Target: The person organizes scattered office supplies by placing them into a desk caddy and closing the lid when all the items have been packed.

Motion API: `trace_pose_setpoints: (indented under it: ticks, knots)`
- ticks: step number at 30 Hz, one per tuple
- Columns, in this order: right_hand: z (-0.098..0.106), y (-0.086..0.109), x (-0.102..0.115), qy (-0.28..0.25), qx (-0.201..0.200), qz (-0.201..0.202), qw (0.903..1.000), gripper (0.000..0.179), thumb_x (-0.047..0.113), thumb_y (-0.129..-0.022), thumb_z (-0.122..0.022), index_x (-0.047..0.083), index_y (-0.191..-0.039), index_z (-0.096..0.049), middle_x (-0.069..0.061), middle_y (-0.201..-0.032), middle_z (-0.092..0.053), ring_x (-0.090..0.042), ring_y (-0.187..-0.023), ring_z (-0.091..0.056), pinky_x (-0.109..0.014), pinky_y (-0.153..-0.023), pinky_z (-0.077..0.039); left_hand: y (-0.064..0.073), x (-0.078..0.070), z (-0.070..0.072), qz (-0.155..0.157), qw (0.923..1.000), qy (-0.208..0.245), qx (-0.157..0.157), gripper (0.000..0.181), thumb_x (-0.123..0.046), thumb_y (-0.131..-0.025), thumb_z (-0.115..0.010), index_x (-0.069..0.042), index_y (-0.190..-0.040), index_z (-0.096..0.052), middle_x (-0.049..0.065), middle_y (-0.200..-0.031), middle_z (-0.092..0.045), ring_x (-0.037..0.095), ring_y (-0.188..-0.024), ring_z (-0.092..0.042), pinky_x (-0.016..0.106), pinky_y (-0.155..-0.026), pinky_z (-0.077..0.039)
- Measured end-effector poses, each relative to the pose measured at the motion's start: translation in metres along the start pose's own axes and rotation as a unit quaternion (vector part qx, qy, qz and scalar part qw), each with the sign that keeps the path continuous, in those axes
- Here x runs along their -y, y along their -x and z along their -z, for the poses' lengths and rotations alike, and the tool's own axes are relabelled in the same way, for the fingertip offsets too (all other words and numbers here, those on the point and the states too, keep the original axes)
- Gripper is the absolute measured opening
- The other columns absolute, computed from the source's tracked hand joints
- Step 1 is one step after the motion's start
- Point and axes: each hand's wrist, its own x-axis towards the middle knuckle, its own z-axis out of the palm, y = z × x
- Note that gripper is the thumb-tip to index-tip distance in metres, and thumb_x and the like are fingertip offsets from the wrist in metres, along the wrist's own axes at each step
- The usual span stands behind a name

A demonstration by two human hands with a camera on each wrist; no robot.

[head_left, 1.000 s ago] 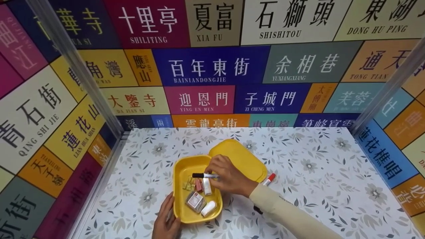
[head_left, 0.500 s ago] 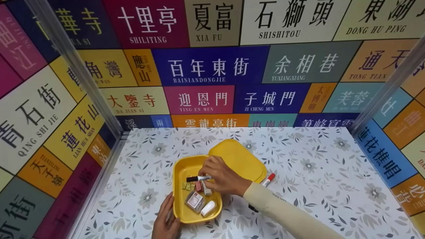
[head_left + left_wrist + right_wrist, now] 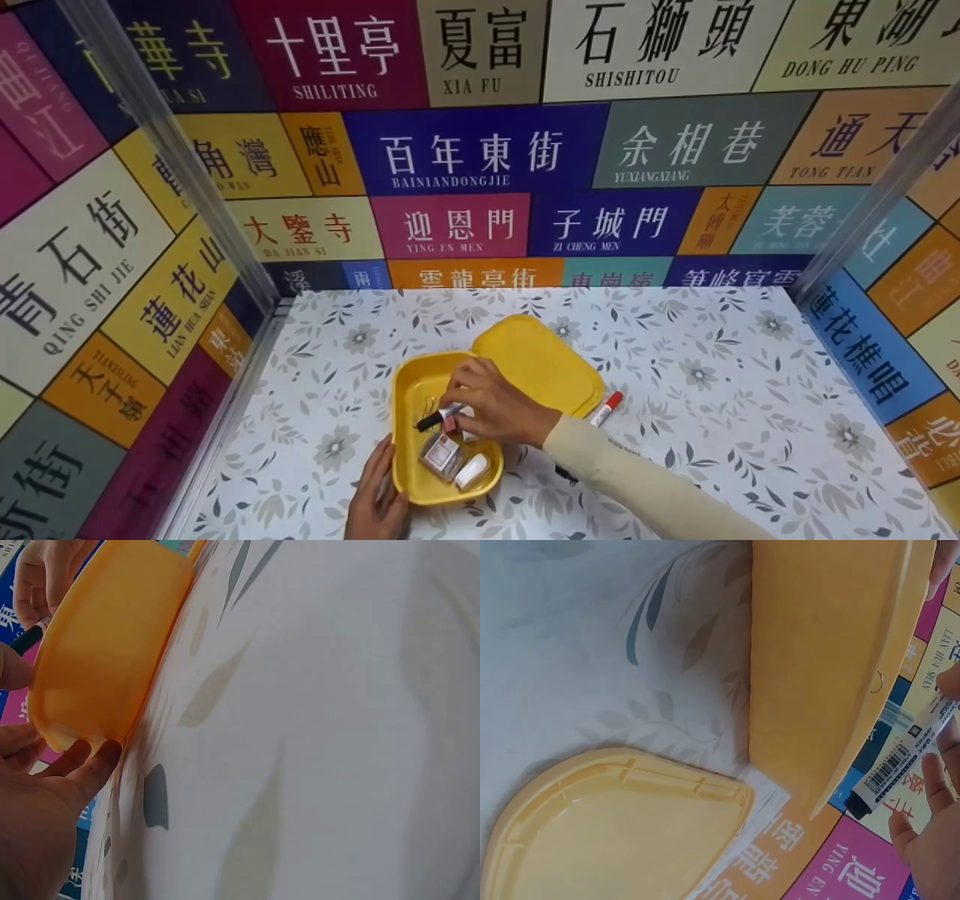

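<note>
My right hand (image 3: pixel 484 401) pinches a marker (image 3: pixel 441 415) above the yellow plastic box (image 3: pixel 400 457). Its black cap tilts down to the left over the box's inside. In the right wrist view the white marker barrel (image 3: pixel 896 757) with a barcode shows between thumb and fingers. My left hand (image 3: pixel 375 491) holds the box at its near left corner. The left wrist view has its fingers (image 3: pixel 97 769) against the outer wall and the thumb at the rim. Inside lie a small clear box with a label (image 3: pixel 441 455), a white eraser-like piece (image 3: pixel 472 472) and metal clips, partly hidden.
A yellow lid (image 3: pixel 540 360) lies behind and to the right of the box. Beside my right sleeve is a red-capped marker (image 3: pixel 609 405); a black end (image 3: pixel 566 473) pokes out below the forearm. Sign-printed walls (image 3: pixel 480 150) enclose the floral tabletop (image 3: pixel 697 450).
My right hand has moved slightly left and lower over the box. The marker has turned from level to tilted, its black cap now lower. My left hand stays in place.
</note>
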Motion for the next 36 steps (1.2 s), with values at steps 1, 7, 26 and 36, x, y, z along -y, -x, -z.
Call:
trace_pose_setpoints:
  ticks: [1, 7, 26, 36]
  knots:
    - [-0.001, 0.0, 0.0, -0.003, 0.002, 0.001, 1.0, 0.017, 0.018, -0.087, -0.078, 0.023, -0.102, -0.074, 0.009, -0.101, -0.059, -0.016, -0.114, -0.049, -0.039, -0.103, -0.041, 0.0, 0.0, 0.0, -0.001, 1.0, 0.002, -0.003, 0.071, -0.001, -0.091, -0.063, -0.008, -0.156, -0.037, 0.001, -0.164, -0.026, 0.026, -0.148, -0.03, 0.031, -0.113, -0.04]
    - [-0.005, -0.002, 0.001, -0.016, 0.002, 0.01, 0.9998, 0.018, 0.023, -0.087, -0.08, 0.023, -0.103, -0.073, 0.008, -0.102, -0.059, -0.017, -0.113, -0.048, -0.039, -0.103, -0.039, -0.001, 0.0, 0.0, 0.007, 0.9999, 0.002, -0.007, 0.071, 0.001, -0.089, -0.061, -0.008, -0.156, -0.038, 0.001, -0.164, -0.026, 0.027, -0.148, -0.03, 0.029, -0.112, -0.041]
    - [-0.011, 0.001, 0.003, -0.009, 0.001, 0.009, 0.9999, 0.014, 0.028, -0.095, -0.069, 0.025, -0.109, -0.073, 0.01, -0.105, -0.061, -0.016, -0.113, -0.048, -0.034, -0.099, -0.041, -0.001, 0.003, 0.003, -0.008, 0.9997, 0.016, 0.015, 0.072, 0.004, -0.089, -0.059, -0.006, -0.157, -0.035, 0.002, -0.165, -0.023, 0.028, -0.148, -0.031, 0.031, -0.113, -0.04]
    - [-0.003, 0.018, -0.002, -0.028, -0.034, 0.016, 0.9989, 0.027, 0.017, -0.083, -0.078, 0.023, -0.109, -0.073, 0.007, -0.106, -0.062, -0.019, -0.115, -0.051, -0.044, -0.103, -0.042, -0.001, 0.001, 0.002, -0.009, 0.9998, 0.011, 0.014, 0.073, 0.003, -0.089, -0.06, -0.007, -0.157, -0.035, 0.002, -0.165, -0.023, 0.027, -0.147, -0.032, 0.031, -0.113, -0.04]
